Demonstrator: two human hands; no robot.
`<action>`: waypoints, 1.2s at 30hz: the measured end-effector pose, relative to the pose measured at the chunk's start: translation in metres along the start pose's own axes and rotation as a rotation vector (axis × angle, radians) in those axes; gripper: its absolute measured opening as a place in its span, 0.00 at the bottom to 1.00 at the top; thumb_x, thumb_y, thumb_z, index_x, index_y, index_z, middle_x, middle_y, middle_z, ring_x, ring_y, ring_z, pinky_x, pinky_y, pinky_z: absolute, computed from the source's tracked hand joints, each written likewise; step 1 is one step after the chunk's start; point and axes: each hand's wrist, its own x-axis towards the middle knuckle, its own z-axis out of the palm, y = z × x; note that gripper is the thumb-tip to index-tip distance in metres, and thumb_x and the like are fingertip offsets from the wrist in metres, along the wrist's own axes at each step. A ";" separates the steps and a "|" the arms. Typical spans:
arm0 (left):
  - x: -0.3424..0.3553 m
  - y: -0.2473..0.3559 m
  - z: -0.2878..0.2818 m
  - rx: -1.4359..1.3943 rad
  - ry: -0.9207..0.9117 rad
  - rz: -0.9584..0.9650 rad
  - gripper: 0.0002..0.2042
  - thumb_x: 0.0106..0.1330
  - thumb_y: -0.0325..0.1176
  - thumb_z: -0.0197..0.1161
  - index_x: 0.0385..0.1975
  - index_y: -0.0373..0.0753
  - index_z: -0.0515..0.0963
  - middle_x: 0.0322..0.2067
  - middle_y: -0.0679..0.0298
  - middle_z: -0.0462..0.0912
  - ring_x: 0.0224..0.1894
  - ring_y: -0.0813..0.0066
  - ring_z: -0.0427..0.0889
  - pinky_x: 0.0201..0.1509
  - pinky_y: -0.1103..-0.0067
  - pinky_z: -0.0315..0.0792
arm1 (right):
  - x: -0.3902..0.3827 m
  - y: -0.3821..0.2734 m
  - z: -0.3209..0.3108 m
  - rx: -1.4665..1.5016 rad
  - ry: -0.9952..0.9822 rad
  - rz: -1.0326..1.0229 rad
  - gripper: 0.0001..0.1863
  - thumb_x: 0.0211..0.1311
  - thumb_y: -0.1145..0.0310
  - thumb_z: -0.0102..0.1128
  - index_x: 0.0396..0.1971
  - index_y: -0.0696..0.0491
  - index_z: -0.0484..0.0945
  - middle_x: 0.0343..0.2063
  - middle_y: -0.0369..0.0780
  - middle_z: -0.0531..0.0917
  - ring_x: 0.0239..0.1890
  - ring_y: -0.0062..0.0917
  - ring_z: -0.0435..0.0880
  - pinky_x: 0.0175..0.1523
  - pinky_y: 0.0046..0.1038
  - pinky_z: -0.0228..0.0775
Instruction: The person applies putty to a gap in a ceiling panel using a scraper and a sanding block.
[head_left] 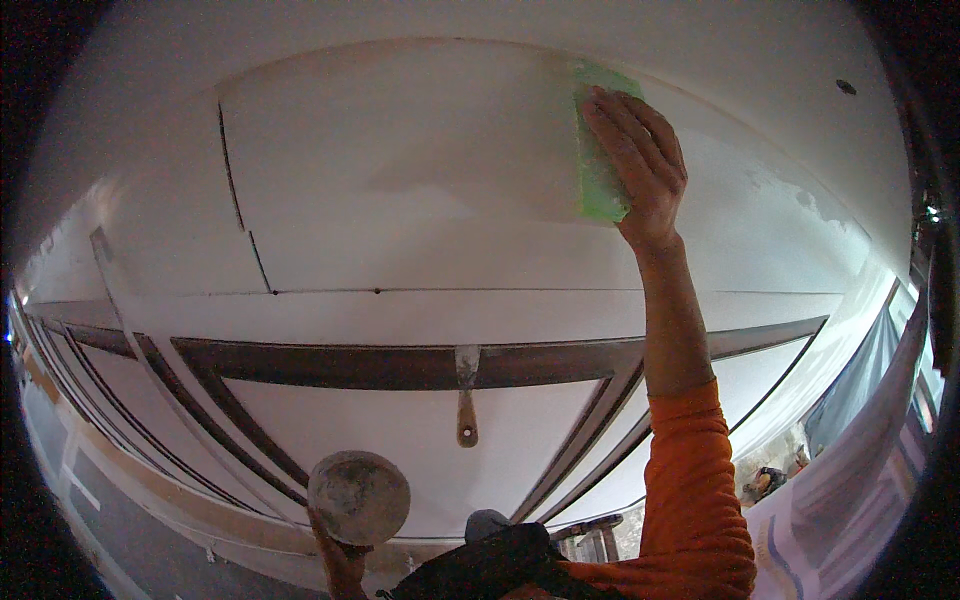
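My right hand (645, 165) is raised high, its fingers pressed over a flat green rectangular pad (603, 195). The pad lies against the smooth white surface (400, 190), which has a cloudy, damp-looking patch beside it. Down at the lower left, my left hand (345, 562) grips a round grey bowl (360, 495) from below. Pale smears mark the bowl, and I cannot make out what is in it. A scraper with a wooden handle (467, 420) rests upright with its whitened blade across the dark strip, near neither hand.
Dark recessed strips (330, 362) frame white panels below the surface. A long narrow slot (230, 165) runs down its left part. Pale sheeting (850, 510) hangs at the right. A dark round hole (846, 87) sits at the upper right.
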 end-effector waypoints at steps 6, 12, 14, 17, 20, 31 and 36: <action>0.002 0.019 0.020 -0.165 0.054 -0.153 0.45 0.64 0.71 0.51 0.71 0.42 0.54 0.62 0.52 0.68 0.52 0.57 0.80 0.24 0.76 0.82 | 0.007 0.002 0.000 0.004 -0.018 -0.029 0.23 0.51 0.70 0.64 0.51 0.46 0.84 0.51 0.37 0.85 0.54 0.35 0.82 0.59 0.36 0.74; 0.003 0.047 0.033 -0.267 0.031 -0.367 0.44 0.65 0.71 0.49 0.70 0.41 0.54 0.60 0.51 0.69 0.47 0.59 0.83 0.23 0.76 0.83 | 0.003 -0.030 -0.007 0.196 -0.126 0.029 0.22 0.53 0.68 0.61 0.51 0.45 0.83 0.52 0.35 0.84 0.53 0.35 0.82 0.60 0.38 0.74; 0.002 0.046 0.031 -0.274 0.033 -0.379 0.44 0.65 0.71 0.49 0.70 0.41 0.54 0.60 0.50 0.69 0.48 0.59 0.82 0.23 0.76 0.83 | 0.022 -0.046 -0.006 0.216 -0.100 -0.011 0.22 0.52 0.68 0.61 0.51 0.45 0.83 0.52 0.35 0.84 0.53 0.35 0.82 0.60 0.39 0.74; 0.005 0.011 0.012 -0.207 -0.025 -0.195 0.44 0.65 0.70 0.49 0.71 0.42 0.53 0.61 0.51 0.68 0.49 0.58 0.82 0.23 0.76 0.83 | 0.038 -0.052 0.013 0.156 -0.081 -0.082 0.23 0.52 0.68 0.60 0.51 0.44 0.83 0.54 0.35 0.83 0.54 0.34 0.81 0.60 0.40 0.74; 0.001 0.008 0.008 -0.170 -0.054 -0.119 0.44 0.65 0.71 0.49 0.71 0.43 0.52 0.62 0.51 0.67 0.52 0.56 0.81 0.25 0.74 0.83 | 0.044 -0.055 0.028 0.123 -0.091 -0.119 0.24 0.52 0.69 0.60 0.53 0.43 0.82 0.56 0.34 0.81 0.55 0.33 0.80 0.61 0.40 0.73; 0.003 0.000 -0.030 -0.144 -0.136 -0.187 0.42 0.68 0.63 0.54 0.75 0.53 0.45 0.74 0.57 0.46 0.73 0.49 0.55 0.67 0.48 0.67 | 0.045 -0.064 0.031 0.048 -0.051 -0.127 0.25 0.49 0.70 0.62 0.52 0.43 0.82 0.54 0.32 0.83 0.56 0.31 0.79 0.60 0.39 0.72; 0.007 -0.002 -0.031 -0.447 -0.171 -0.363 0.41 0.68 0.62 0.55 0.75 0.53 0.45 0.74 0.58 0.46 0.73 0.50 0.53 0.68 0.49 0.67 | 0.049 -0.061 0.025 0.088 -0.077 -0.074 0.26 0.49 0.71 0.62 0.53 0.44 0.81 0.55 0.32 0.82 0.57 0.31 0.79 0.61 0.38 0.73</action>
